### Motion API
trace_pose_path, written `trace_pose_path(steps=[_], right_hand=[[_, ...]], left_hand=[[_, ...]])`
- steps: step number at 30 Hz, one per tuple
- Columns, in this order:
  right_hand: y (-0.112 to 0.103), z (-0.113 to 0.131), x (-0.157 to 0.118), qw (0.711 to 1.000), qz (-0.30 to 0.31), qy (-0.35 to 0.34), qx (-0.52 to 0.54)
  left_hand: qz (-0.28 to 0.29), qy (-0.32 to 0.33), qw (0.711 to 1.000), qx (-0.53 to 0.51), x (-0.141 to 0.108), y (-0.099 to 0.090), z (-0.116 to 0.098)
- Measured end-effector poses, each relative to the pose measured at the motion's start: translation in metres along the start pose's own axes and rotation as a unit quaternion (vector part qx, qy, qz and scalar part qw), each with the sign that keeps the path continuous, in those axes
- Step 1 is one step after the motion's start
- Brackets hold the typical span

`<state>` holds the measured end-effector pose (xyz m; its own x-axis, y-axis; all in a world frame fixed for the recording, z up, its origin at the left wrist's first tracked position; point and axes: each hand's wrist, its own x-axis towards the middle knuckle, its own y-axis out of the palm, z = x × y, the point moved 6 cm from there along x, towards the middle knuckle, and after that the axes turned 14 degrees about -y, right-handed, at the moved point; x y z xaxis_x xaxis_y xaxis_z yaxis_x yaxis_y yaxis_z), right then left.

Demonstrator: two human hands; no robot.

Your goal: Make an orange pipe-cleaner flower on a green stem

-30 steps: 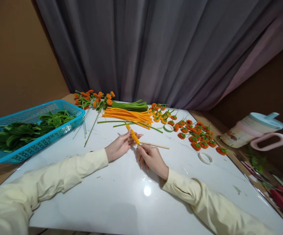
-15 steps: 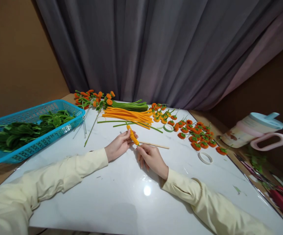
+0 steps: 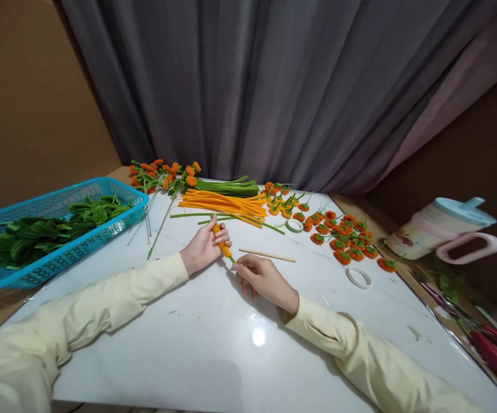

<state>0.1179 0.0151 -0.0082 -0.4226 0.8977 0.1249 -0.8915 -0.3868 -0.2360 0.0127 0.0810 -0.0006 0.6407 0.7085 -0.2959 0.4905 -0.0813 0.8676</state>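
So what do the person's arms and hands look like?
Both the left hand and right hand are bare, with no gloves. The arms wear long, loose, pale yellow cloth sleeves, wrinkled along their length and reaching the wrists.

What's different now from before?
The yellow coil moved a little left, and the left hand closed its fingers around it. The right hand moved left too, its fingers at the coil's green tip. The stick, basket and cup stayed put.
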Motion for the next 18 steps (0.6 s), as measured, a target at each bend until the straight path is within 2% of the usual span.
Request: trace_pose_path(steps=[5, 10, 18], right_hand=[[0.008, 0.003, -0.006, 0.999, 0.036, 0.0, -0.009], [0.014, 0.006, -0.008, 0.999, 0.032, -0.03, -0.019], [0.015, 0.011, -0.008, 0.997, 0.021, -0.067, -0.042]], left_hand=[[0.006, -0.002, 1.0, 0.008, -0.003, 0.0, -0.004], [0.005, -0.026, 0.999, 0.022, -0.001, -0.004, 0.006], [0.015, -0.075, 0.996, 0.055, -0.002, -0.001, 0.015]])
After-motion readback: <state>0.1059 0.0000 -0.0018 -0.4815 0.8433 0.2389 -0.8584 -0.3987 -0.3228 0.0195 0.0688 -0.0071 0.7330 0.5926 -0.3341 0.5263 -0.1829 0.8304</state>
